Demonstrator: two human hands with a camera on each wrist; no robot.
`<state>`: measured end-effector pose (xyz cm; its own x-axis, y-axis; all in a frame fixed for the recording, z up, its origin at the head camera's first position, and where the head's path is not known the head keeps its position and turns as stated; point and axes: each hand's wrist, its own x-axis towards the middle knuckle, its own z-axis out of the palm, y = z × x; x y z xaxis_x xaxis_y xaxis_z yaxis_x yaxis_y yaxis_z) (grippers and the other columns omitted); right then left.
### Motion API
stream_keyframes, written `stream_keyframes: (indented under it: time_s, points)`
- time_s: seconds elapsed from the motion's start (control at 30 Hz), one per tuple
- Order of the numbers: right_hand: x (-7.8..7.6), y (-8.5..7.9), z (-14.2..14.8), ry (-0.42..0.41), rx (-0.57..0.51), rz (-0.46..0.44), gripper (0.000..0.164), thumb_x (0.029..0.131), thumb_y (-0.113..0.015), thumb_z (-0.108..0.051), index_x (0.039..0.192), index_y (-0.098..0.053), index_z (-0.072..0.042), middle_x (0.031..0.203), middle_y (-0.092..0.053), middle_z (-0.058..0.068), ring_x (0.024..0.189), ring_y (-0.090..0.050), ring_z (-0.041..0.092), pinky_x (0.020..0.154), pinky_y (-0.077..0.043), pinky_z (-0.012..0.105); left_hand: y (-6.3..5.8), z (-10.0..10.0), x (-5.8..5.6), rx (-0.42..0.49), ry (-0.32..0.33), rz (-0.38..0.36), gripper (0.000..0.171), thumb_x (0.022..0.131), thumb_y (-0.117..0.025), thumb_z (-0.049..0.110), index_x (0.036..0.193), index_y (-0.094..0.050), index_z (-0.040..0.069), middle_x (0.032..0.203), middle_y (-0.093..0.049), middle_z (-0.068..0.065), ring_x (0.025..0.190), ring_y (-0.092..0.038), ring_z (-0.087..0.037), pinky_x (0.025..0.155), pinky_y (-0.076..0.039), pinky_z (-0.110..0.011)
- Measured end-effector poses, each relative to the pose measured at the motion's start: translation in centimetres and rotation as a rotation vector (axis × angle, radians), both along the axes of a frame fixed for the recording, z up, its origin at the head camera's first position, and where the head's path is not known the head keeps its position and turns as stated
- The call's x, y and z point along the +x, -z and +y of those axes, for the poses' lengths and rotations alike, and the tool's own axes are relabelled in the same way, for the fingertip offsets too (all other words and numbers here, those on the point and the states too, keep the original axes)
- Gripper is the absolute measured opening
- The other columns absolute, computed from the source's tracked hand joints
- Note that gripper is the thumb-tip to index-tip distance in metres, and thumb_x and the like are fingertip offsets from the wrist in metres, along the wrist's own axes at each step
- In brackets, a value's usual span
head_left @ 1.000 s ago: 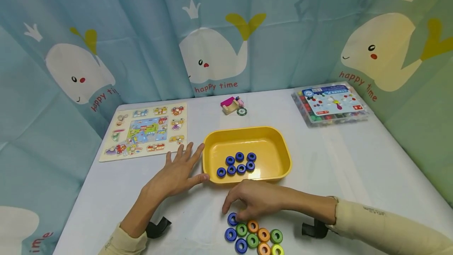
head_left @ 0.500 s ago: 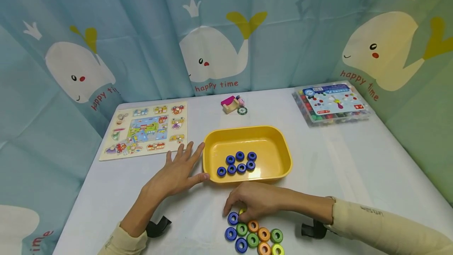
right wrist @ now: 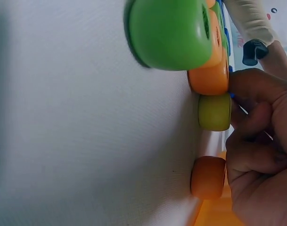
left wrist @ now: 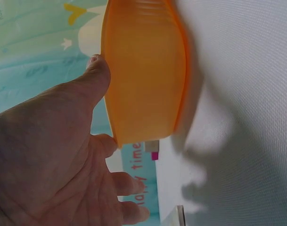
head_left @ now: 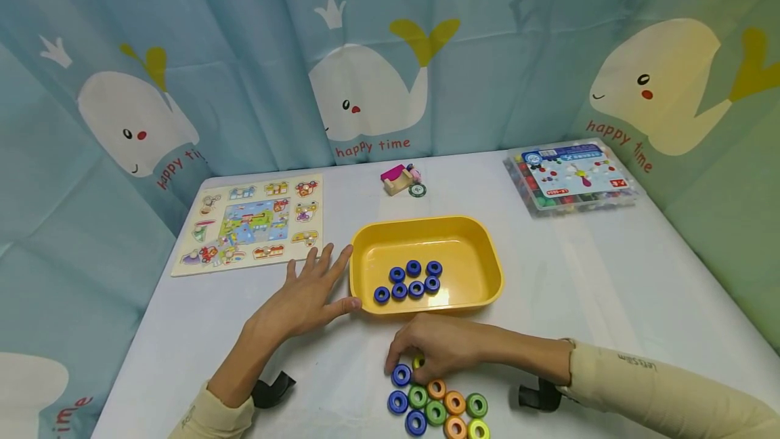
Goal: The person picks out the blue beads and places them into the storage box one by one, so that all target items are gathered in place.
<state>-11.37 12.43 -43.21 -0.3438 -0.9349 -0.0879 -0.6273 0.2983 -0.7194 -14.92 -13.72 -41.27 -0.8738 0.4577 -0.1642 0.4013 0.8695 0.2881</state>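
My left hand [head_left: 301, 303] is spread flat at the left end of a yellow plastic tray [head_left: 487, 249], thumb and index finger touching its rim. Several small blue rings [head_left: 399, 291] lie in the tray. In front of it my right hand [head_left: 447, 344] reaches down, index finger and thumb on either side of a blue ring [head_left: 401, 376]. A yellow ring [head_left: 418, 362] shows in the gap behind that one. In the right wrist view, curled fingers [right wrist: 256, 157] hang beside an orange ring [right wrist: 208, 177], which the hand hides from the head view.
Toward me lie more rings: blue [head_left: 398, 402], green [head_left: 435, 413], orange [head_left: 454, 403] and yellow-green [head_left: 478, 429]. A wooden puzzle board [head_left: 256, 222] is at back left, a small toy sofa [head_left: 397, 181] at the back, and a clear parts box [head_left: 573, 178] at back right.
The right thumb has shifted slightly right along the blue ring, and the yellow ring has come into sight between thumb and index finger. The left hand and tray stay as they were.
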Motion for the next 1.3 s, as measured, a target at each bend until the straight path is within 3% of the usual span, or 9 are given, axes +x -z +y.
stream_keyframes:
  time_s: [0.43,0.77,0.93,1.07,1.2,1.3]
  points:
    - [0.1,-1.4,-0.1,0.012,-0.040,0.009,0.032,0.077,-0.072,-0.020,0.107,-0.066,-0.030,0.098,-0.058,-0.026,0.075,-0.052,0.000,0.061,-0.043,0.014,-0.2,0.1,0.1,0.004,-0.006,-0.012,0.090,0.081,-0.045,0.072,0.150,-0.003,0.032,0.153,-0.012,-0.014,0.137,-0.008,-0.040,0.102,-0.004,-0.065]
    - [-0.2,-6.3,0.2,0.036,-0.078,-0.050,0.033,0.081,-0.071,-0.020,0.110,-0.064,-0.034,0.095,-0.061,-0.023,0.062,-0.048,0.000,0.054,-0.044,0.018,-0.2,0.1,0.1,0.000,-0.011,-0.022,0.091,0.080,-0.045,0.072,0.150,-0.003,0.032,0.153,-0.011,-0.014,0.137,-0.007,-0.039,0.102,-0.003,-0.065]
    - [-1.9,-8.2,0.6,0.106,-0.096,-0.051,0.032,0.081,-0.072,-0.021,0.108,-0.065,-0.036,0.084,-0.061,-0.018,0.061,-0.048,0.007,0.053,-0.041,0.021,-0.2,0.0,0.1,0.003,0.000,-0.012,0.091,0.080,-0.042,0.074,0.150,-0.004,0.031,0.153,-0.012,-0.015,0.137,-0.008,-0.040,0.102,-0.004,-0.065]
    - [-4.0,-8.8,1.2,0.225,-0.072,-0.023,0.029,0.081,-0.072,-0.023,0.106,-0.066,-0.037,0.075,-0.058,-0.011,0.056,-0.046,0.009,0.051,-0.039,0.022,-0.3,0.0,0.1,0.000,0.001,-0.011,0.091,0.080,-0.040,0.075,0.150,-0.004,0.031,0.153,-0.012,-0.015,0.137,-0.008,-0.040,0.102,-0.005,-0.065]
    - [-6.3,-8.6,1.8,0.330,-0.050,-0.046,0.028,0.081,-0.073,-0.026,0.107,-0.066,-0.034,0.080,-0.061,-0.011,0.054,-0.046,0.012,0.049,-0.038,0.023,-0.2,0.0,0.1,-0.004,-0.008,-0.024,0.090,0.081,-0.042,0.073,0.150,-0.002,0.032,0.153,-0.010,-0.014,0.137,-0.006,-0.039,0.102,-0.003,-0.065]
    - [-7.7,-8.1,2.0,0.364,-0.041,-0.050,0.028,0.081,-0.073,-0.025,0.108,-0.067,-0.031,0.091,-0.064,-0.013,0.052,-0.045,0.014,0.048,-0.038,0.024,-0.1,0.0,0.0,-0.005,-0.013,-0.030,0.089,0.081,-0.043,0.072,0.149,-0.002,0.033,0.153,-0.009,-0.013,0.138,-0.005,-0.039,0.102,-0.002,-0.065]
